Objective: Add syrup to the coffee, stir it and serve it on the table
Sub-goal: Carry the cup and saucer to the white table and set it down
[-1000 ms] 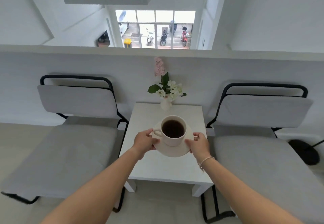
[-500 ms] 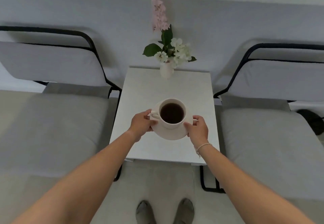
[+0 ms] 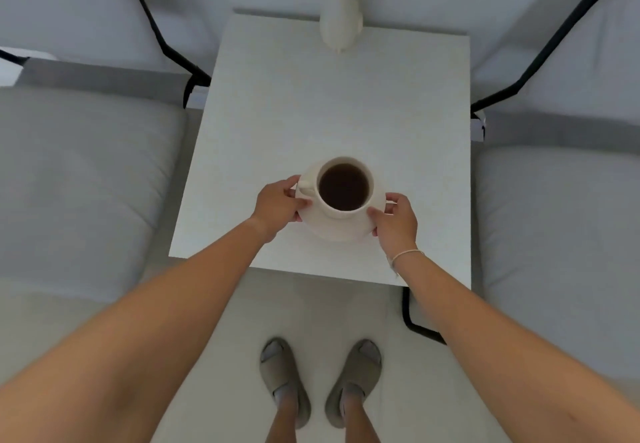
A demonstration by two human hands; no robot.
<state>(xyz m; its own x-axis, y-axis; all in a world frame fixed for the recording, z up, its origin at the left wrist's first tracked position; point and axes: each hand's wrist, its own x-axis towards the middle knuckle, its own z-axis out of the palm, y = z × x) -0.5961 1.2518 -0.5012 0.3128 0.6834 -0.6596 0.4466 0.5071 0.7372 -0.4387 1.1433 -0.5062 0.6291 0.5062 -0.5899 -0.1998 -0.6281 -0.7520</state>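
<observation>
And down we come! A second ago we carried the saucer [image 3: 341,231] high, out in front of the flowers; now we have leaned right over the bench [image 3: 311,113], and the cup [image 3: 344,188] of dark coffee [image 3: 343,186] sits low over the near half of the white top. The view has tipped with us, so our own sandalled feet [image 3: 320,382] show below the bench edge, and only the foot of the vase [image 3: 341,25] remains at the far end.

What does that mean for the job? We judge the serving step nearly finished: the cup rides upright on the saucer, the coffee surface looks level, nothing spilled that we can see. Whether the saucer has actually touched down or hangs a whisker above the top, we cannot tell from here.

Now the hands. Left hand [image 3: 278,205] pinches the saucer rim on the handle side, thumb on top, fingers curled under the edge. Right hand [image 3: 394,222] mirrors it on the opposite rim, thumb on top beside the cup's base, the other fingers curled around the rim, a thin bracelet [image 3: 408,254] at the wrist. Both arms reach forward and down, nearly straight, converging on the saucer, with grey cushioned chairs [image 3: 79,172] either side.

Next, we reckon, comes a gentle release, both hands together, so the cup does not rock.
</observation>
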